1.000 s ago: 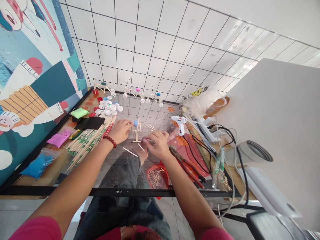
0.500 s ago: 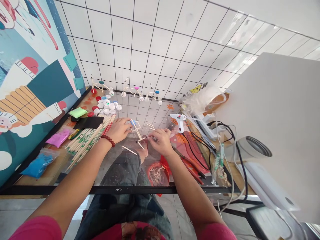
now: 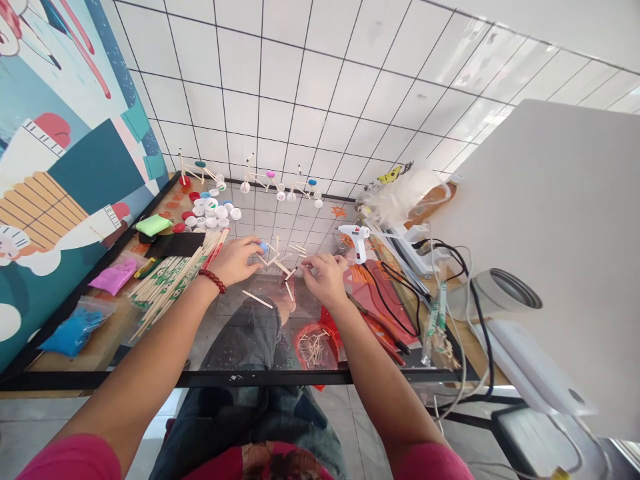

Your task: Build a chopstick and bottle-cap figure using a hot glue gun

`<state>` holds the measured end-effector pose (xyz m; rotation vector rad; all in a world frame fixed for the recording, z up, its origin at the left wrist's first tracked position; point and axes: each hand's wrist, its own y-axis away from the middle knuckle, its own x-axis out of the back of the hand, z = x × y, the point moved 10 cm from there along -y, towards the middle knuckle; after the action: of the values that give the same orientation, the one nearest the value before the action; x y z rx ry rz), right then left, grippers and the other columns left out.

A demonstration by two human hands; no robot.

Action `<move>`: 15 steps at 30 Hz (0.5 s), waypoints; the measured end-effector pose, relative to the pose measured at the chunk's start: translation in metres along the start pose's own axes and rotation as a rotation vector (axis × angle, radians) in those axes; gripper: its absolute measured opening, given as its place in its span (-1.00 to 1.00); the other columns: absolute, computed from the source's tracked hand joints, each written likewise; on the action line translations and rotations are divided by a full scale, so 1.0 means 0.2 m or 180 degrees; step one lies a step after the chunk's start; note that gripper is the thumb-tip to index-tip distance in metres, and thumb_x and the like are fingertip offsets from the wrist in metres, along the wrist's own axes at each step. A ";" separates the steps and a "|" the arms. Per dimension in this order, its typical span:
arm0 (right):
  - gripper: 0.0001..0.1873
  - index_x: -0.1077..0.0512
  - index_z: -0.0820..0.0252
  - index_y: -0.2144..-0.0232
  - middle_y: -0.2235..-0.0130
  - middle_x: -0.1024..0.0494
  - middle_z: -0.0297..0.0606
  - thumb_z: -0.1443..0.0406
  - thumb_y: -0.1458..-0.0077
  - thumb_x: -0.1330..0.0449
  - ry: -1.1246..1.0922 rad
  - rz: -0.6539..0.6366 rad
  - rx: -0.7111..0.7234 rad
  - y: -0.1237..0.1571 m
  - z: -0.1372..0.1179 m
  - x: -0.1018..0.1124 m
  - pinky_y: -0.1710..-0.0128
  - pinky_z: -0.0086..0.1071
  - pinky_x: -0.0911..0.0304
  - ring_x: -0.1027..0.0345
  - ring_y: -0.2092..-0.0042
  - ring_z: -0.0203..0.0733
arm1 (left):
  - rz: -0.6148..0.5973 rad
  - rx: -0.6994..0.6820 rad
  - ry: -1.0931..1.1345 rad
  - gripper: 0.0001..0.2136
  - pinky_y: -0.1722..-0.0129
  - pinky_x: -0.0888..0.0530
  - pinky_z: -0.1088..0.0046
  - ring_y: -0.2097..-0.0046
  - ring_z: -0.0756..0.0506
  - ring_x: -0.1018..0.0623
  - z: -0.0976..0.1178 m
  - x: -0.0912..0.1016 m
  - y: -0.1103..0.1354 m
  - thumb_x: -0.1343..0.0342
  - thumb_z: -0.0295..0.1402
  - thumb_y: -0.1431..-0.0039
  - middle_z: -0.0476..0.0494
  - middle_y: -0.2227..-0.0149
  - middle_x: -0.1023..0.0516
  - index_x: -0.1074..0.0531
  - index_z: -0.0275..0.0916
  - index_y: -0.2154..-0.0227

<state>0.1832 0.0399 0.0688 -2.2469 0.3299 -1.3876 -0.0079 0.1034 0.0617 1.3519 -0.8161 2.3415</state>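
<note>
- Left hand [image 3: 234, 262]: fingers curved with a narrow gap, at the blue piece [image 3: 263, 247] and the left side of the stick frame [image 3: 283, 268]; I cannot tell whether they grip either.
- Right hand [image 3: 324, 277]: fingers drawn close together beside the dark tip of the frame's crosspiece; whether they pinch it cannot be made out.
- The stick frame, one in number, sits between the hands, tilted; its thin joints could twist or snap apart if the two sides were pushed unevenly.
- One blue piece: a stray left fingertip could knock it aside.
- One longer loose stick [image 3: 257, 299] lies apart on the surface [image 3: 223, 310], one short one by the crosspiece; a brushing hand could scatter them. A few more lie beyond, too small to count surely.
- One glue gun [image 3: 356, 235]: its cord loops near the one pair of pliers [image 3: 390, 350], so a snag could drag it.
- One red basket [image 3: 330, 325] of offcuts, uncountable.
- Leftward: one stick bundle [image 3: 170, 287]; three packets, blue [image 3: 73, 327], pink [image 3: 115, 275], green [image 3: 153, 225].
- Far edge: three stick models [image 3: 271, 175]; the heaped caps [image 3: 213, 212] overlap too much to count.
</note>
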 end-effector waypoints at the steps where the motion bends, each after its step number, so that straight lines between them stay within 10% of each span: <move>1: -0.91 -0.51 0.11 0.39 0.32 -0.60 -0.34 0.33 -0.13 -0.20 0.0004 0.0023 -0.0011 0.00 0.00 0.00 0.05 -0.19 0.14 -0.39 0.19 -0.19 | 0.0069 0.0042 0.0074 -0.78 -0.07 -0.44 0.17 -0.02 -0.24 -0.53 0.01 0.02 0.00 -0.19 -0.25 -0.06 -0.17 -0.07 -0.51 -0.53 -0.16 0.22; 10: -0.90 -0.51 0.09 0.38 0.34 -0.58 -0.35 0.31 -0.14 -0.18 -0.0040 0.0096 -0.0144 0.00 0.04 0.01 0.05 -0.19 0.15 -0.37 0.19 -0.18 | 0.1073 0.1208 0.1663 -0.47 0.01 -0.46 0.21 -0.06 -0.23 -0.50 -0.06 0.06 -0.09 -0.23 -0.01 -0.02 -0.24 -0.08 -0.50 -0.42 -0.21 0.01; 15: -0.91 -0.51 0.09 0.36 0.31 -0.59 -0.33 0.31 -0.14 -0.19 -0.0040 0.0102 -0.0164 0.00 0.05 0.01 0.04 -0.18 0.15 -0.38 0.17 -0.17 | 0.1117 0.1230 0.1435 -0.55 0.18 -0.49 0.31 -0.02 -0.21 -0.53 -0.06 0.02 -0.11 -0.23 -0.14 -0.05 -0.27 -0.05 -0.52 -0.42 -0.24 0.03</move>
<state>0.1932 0.0422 0.0656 -2.2807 0.3998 -1.3629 -0.0066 0.1290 0.0676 0.7782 -0.5083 3.0396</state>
